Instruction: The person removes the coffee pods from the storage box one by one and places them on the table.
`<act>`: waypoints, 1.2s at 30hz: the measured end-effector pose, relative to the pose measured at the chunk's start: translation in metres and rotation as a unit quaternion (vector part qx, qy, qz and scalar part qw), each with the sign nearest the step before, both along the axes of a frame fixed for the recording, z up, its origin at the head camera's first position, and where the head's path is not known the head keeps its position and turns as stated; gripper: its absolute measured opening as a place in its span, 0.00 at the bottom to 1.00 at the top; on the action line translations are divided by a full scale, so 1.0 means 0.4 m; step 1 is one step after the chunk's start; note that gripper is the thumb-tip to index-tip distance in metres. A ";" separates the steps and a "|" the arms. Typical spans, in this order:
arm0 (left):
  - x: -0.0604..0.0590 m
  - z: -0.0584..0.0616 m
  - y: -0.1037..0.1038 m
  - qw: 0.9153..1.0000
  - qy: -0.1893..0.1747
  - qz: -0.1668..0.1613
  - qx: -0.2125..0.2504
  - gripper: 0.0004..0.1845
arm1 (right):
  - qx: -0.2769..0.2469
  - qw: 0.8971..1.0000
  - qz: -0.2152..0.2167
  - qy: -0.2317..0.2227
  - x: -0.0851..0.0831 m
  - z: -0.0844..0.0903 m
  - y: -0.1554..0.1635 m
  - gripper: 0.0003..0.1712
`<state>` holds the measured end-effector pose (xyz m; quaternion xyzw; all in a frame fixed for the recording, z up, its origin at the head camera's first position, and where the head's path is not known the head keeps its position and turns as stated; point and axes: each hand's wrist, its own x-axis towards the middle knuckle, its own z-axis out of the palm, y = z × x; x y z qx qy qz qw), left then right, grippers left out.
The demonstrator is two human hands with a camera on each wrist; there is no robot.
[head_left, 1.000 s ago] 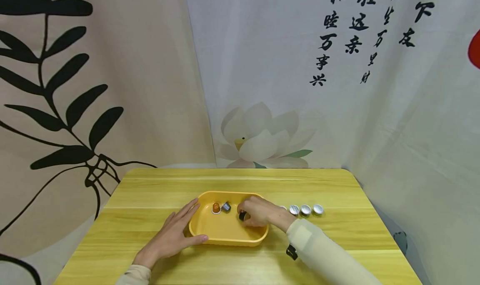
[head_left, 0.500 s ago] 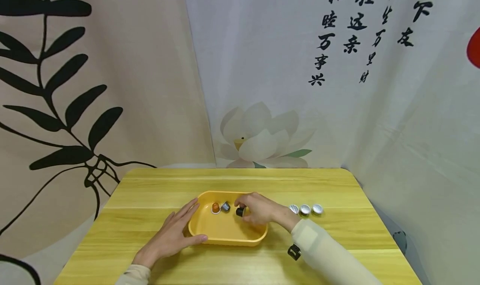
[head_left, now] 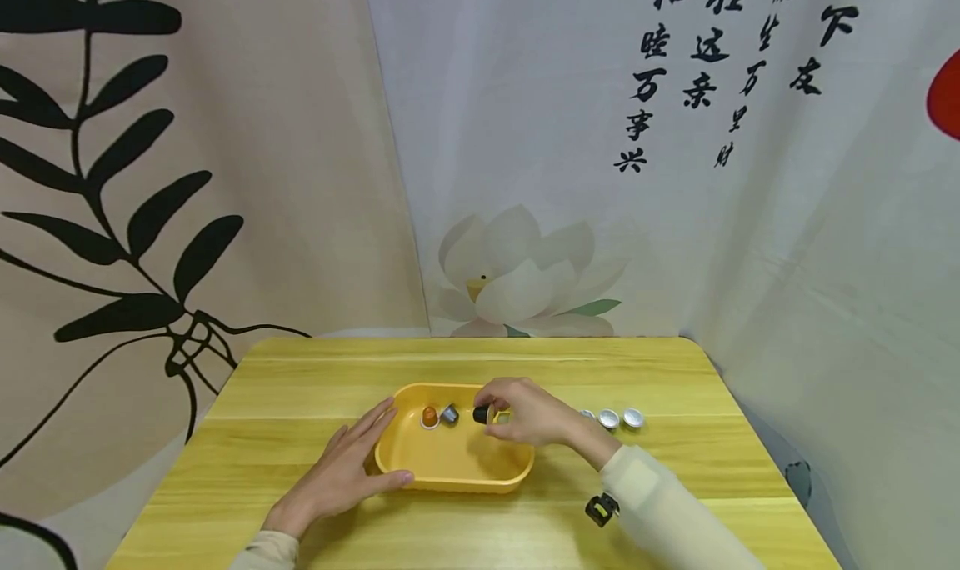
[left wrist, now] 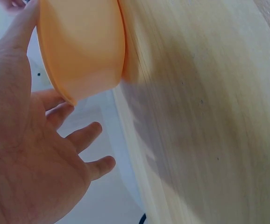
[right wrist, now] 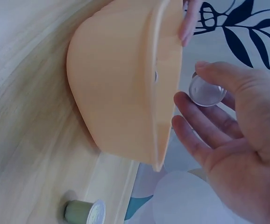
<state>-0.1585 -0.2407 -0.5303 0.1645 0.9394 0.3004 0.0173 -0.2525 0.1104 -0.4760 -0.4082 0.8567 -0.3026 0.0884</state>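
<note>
At the wooden table [head_left: 360, 541] before us, a person's right hand [head_left: 536, 416] pinches a black capsule [head_left: 482, 414] between thumb and fingers over the yellow tray [head_left: 431, 462], toward two o'clock from its centre. The left hand [head_left: 341, 470], fingers spread, touches the tray's rim at nine o'clock. Inside sit an orange capsule [head_left: 430, 416] at ten and a grey capsule [head_left: 450, 415] near twelve; silver-topped capsules [head_left: 609, 420] stand outside at three.

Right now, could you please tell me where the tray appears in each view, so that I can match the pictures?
Head: the tray is at lower centre.
Left wrist: the tray is at upper left, cut by the top edge.
Right wrist: the tray is at upper centre, cut by the top edge.
Shared landmark: the left hand, at one end of the tray.
</note>
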 end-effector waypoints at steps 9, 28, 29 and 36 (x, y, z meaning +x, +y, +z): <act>0.000 0.001 0.001 1.000 0.000 -0.004 0.001 0.60 | -0.057 0.998 -0.025 0.015 0.026 0.033 0.056 0.17; 0.001 0.000 0.000 1.000 0.001 -0.001 0.006 0.60 | -0.112 0.979 -0.167 0.022 0.089 -0.009 0.212 0.20; 0.001 0.000 0.000 1.000 0.002 -0.002 0.006 0.60 | -0.112 0.977 -0.179 0.021 0.095 -0.012 0.220 0.20; 0.000 -0.003 0.000 1.000 0.008 -0.004 0.007 0.60 | -0.113 0.961 -0.250 -0.035 0.125 -0.039 0.257 0.20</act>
